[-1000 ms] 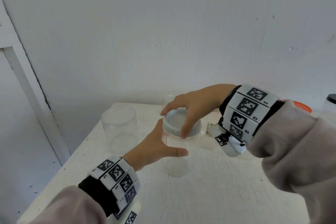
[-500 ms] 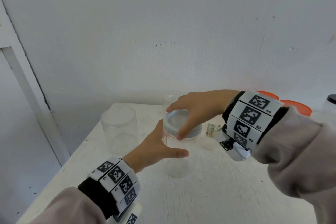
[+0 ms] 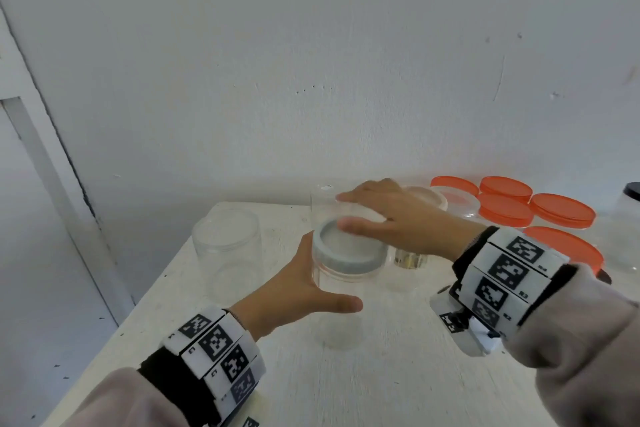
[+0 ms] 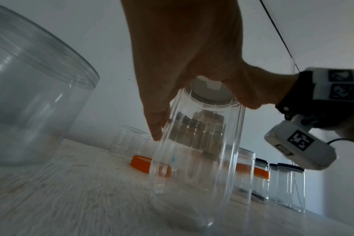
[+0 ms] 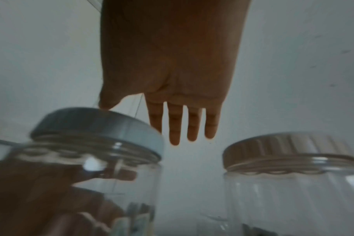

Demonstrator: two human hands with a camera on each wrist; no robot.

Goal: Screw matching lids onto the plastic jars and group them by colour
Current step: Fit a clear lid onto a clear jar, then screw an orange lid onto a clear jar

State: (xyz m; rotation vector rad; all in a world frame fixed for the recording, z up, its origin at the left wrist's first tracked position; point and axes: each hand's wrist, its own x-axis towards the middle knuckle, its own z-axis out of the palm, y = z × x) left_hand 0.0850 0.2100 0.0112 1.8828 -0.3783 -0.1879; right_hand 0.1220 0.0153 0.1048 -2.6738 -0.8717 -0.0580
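Note:
A clear plastic jar (image 3: 341, 308) stands on the white table (image 3: 381, 385) with a pale grey lid (image 3: 349, 251) on its mouth. My left hand (image 3: 301, 289) grips the jar's side, thumb across the front and fingers behind. In the left wrist view the left hand's fingers (image 4: 158, 124) lie against the jar (image 4: 196, 159). My right hand (image 3: 377, 218) hovers just over the lid with straight, spread fingers. In the right wrist view those fingers (image 5: 182, 126) point past the grey lid (image 5: 97, 127), and only the thumb is near its edge.
An open clear jar (image 3: 227, 253) stands at the left. Behind the right hand sits a beige-lidded jar (image 3: 427, 201); several orange-lidded jars (image 3: 505, 210) fill the back right, a black-lidded one (image 3: 631, 191) the far right. The table's left edge is close.
My right hand gripped the lid with curled fingers earlier; now it has let go and straightened its fingers above it. The left hand keeps its hold on the jar.

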